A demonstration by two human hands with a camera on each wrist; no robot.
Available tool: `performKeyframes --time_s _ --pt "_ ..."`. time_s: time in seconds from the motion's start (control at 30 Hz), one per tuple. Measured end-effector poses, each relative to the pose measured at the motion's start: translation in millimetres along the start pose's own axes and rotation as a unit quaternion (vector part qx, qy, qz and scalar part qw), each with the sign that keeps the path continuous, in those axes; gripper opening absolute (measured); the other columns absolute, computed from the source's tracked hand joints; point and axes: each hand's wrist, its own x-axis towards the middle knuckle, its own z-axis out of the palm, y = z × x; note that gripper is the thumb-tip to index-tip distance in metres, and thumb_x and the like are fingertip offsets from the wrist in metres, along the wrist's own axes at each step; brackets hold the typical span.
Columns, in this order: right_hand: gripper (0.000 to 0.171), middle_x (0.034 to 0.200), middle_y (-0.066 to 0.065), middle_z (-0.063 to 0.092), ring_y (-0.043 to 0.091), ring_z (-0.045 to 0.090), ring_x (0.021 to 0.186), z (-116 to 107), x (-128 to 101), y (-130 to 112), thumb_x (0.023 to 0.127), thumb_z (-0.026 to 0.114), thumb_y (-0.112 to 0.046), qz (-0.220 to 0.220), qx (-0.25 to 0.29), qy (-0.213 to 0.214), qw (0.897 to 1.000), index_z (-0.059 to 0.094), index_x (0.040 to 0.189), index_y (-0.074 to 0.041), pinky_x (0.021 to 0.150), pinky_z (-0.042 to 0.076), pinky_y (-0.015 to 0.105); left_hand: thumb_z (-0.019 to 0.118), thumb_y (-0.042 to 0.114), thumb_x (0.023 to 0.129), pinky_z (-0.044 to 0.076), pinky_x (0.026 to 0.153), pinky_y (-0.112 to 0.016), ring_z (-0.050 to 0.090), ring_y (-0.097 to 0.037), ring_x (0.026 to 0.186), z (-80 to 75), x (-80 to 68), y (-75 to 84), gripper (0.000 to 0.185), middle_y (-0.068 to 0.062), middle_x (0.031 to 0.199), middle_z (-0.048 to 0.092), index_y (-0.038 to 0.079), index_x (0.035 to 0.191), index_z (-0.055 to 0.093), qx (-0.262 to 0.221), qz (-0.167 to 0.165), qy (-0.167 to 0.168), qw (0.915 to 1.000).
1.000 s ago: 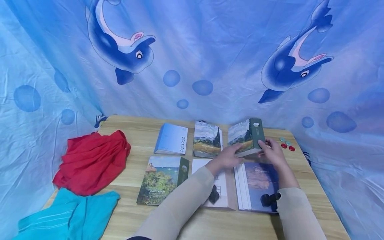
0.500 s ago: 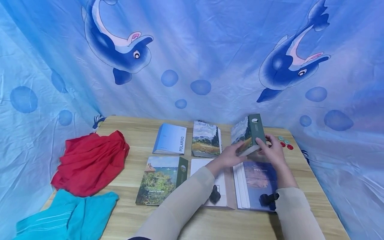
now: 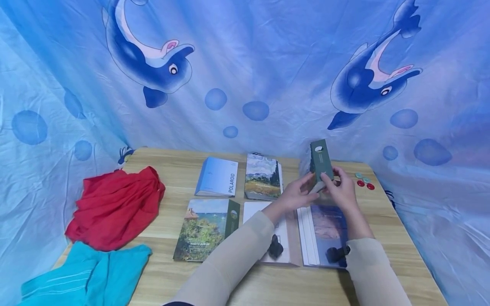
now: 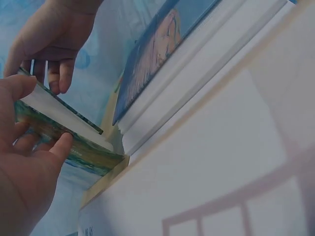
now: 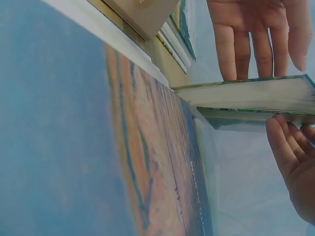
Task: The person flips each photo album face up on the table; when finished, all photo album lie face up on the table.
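Both hands hold a photo album [image 3: 321, 159] with a dark green spine near the back right of the table. It stands tilted up, its spine facing me and its painted cover turned to the left. My left hand [image 3: 294, 195] grips the lower left side; in the left wrist view its thumb lies by the page edges and its fingers spread on the painted cover [image 4: 88, 157]. On the spine side, my right hand [image 3: 342, 189] holds the album, thumb on the spine. The right wrist view shows the white page block [image 5: 246, 96] between the covers, with a hand on each side.
A blue Polaroid album [image 3: 217, 177], a landscape album [image 3: 263, 176], a garden-painting album [image 3: 204, 229], a white album [image 3: 283, 238] and a purple album [image 3: 329, 225] lie around. Red cloth [image 3: 118, 208] and teal cloth [image 3: 92, 272] lie left, small red and teal discs [image 3: 365, 183] right.
The held album has turned: its painted cover now faces left and its spine faces me. The right hand has shifted slightly left with it, while the left hand stays nearly in place.
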Motion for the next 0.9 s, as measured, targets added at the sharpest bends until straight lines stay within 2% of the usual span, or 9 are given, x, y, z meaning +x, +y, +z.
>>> performKeyframes --time_s 0.2,0.3,0.47,0.53,0.6,0.67,0.77,0.9 --pt "0.057 0.127 0.022 0.054 0.017 0.068 0.074 1.9 -1.0 -1.4 0.102 0.062 -0.034 -0.017 -0.003 -0.002 1.000 0.046 0.146 0.000 0.062 0.063 0.032 0.074 0.020 0.094 0.047 0.105 -0.024 0.047 -0.017 0.138 0.3 0.8 0.7 0.076 -0.001 0.158 0.042 0.021 0.159 0.035 -0.019 0.010 0.014 0.9997" --pt "0.057 0.129 0.023 0.054 0.020 0.068 0.071 2.9 -1.8 -2.2 0.102 0.062 -0.032 -0.023 0.005 -0.012 1.000 0.045 0.147 -0.002 0.062 0.063 0.036 0.074 0.019 0.094 0.049 0.104 -0.025 0.050 -0.016 0.136 0.0 -0.6 2.7 0.075 -0.001 0.155 0.046 0.018 0.159 0.035 -0.030 0.012 0.028 0.9991" --pt "0.056 0.131 0.027 0.053 0.030 0.069 0.075 4.9 -2.9 -9.1 0.102 0.061 -0.025 -0.026 0.015 -0.038 0.999 0.043 0.148 0.002 0.062 0.061 0.028 0.072 0.018 0.096 0.050 0.100 -0.021 0.056 -0.017 0.130 -2.8 -1.9 6.9 0.067 -0.007 0.150 0.052 0.015 0.156 0.041 -0.029 0.015 0.069 0.9971" --pt "0.056 0.131 0.029 0.052 0.035 0.069 0.079 6.3 -3.0 -12.6 0.103 0.060 -0.021 -0.025 0.018 -0.054 0.998 0.040 0.149 0.004 0.064 0.060 0.027 0.071 0.017 0.097 0.050 0.099 -0.020 0.056 -0.019 0.130 -5.0 -1.4 8.1 0.064 -0.011 0.149 0.052 0.013 0.155 0.043 -0.033 0.016 0.082 0.9960" --pt "0.057 0.128 0.030 0.053 0.034 0.069 0.079 8.4 -2.6 -12.1 0.103 0.060 -0.019 -0.031 0.022 -0.068 0.997 0.038 0.150 0.005 0.066 0.061 0.029 0.071 0.015 0.097 0.050 0.100 -0.021 0.055 -0.022 0.131 -7.8 -0.6 8.6 0.064 -0.014 0.149 0.051 0.010 0.154 0.043 -0.036 0.020 0.087 0.9954" --pt "0.059 0.126 0.029 0.055 0.030 0.069 0.078 10.7 -1.6 -7.5 0.102 0.060 -0.018 -0.042 0.024 -0.079 0.996 0.037 0.153 0.003 0.067 0.061 0.030 0.071 0.013 0.096 0.050 0.100 -0.022 0.056 -0.023 0.131 -11.6 0.7 8.1 0.064 -0.016 0.148 0.052 0.008 0.154 0.043 -0.021 0.030 0.091 0.9951" --pt "0.059 0.123 0.029 0.059 0.023 0.069 0.077 13.4 -0.6 -2.5 0.101 0.062 -0.016 -0.063 0.008 -0.092 0.994 0.039 0.153 0.002 0.066 0.060 0.028 0.073 0.011 0.094 0.051 0.101 -0.028 0.058 -0.028 0.129 -18.4 1.6 8.4 0.064 -0.017 0.148 0.052 0.005 0.152 0.044 0.030 0.057 0.097 0.9932" --pt "0.057 0.123 0.026 0.063 0.029 0.069 0.087 17.0 2.1 3.9 0.099 0.067 -0.019 -0.075 -0.032 -0.105 0.991 0.047 0.149 -0.002 0.070 0.057 0.023 0.073 0.005 0.092 0.052 0.100 -0.028 0.058 -0.030 0.129 -26.4 2.3 8.8 0.063 -0.015 0.156 0.042 0.000 0.149 0.046 0.081 0.086 0.105 0.9875"
